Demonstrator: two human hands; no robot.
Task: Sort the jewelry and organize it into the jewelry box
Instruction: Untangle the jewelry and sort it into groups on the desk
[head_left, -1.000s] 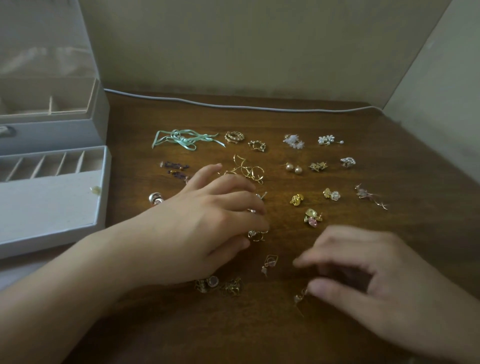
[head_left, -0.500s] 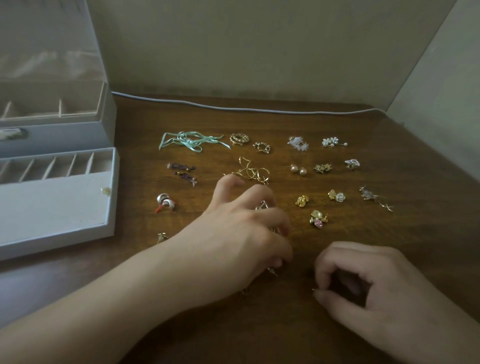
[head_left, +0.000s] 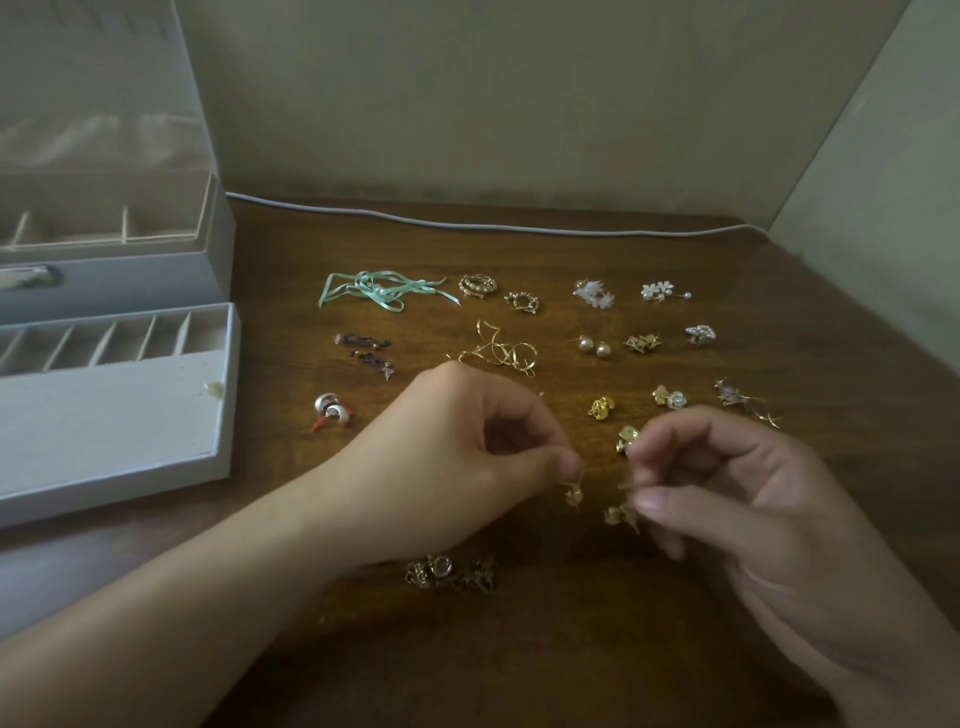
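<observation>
From the head camera I see both hands raised off the wooden table (head_left: 675, 270) now, where half a second ago the left one lay knuckles-down over the near jewelry and the right sat curled by the near right edge. My left hand (head_left: 467, 457) pinches a small gold earring (head_left: 573, 492) between thumb and fingertips, and my right hand (head_left: 727, 488) pinches a second gold earring (head_left: 621, 514) just beside it; the two pieces hang close but I cannot tell if they touch. With the left hand lifted, a gold cluster (head_left: 451, 574) shows on the table near its wrist, which was covered before. The rest of the jewelry lies unchanged in rows farther out: a mint ribbon piece (head_left: 382, 291) far left, thin gold hoops (head_left: 501, 351) in the middle, pearl studs (head_left: 595, 345) and flower earrings (head_left: 657, 291) to the right. The jewelry box (head_left: 119, 410) stands at the left, its lid up and its drawer tray pulled out, cut off by the left edge. A tiny pale thing (head_left: 214, 387) lies on the tray; it is too small to name. The held earrings are blurred, and the right fingers hide part of a gold piece (head_left: 626, 436) behind them.
</observation>
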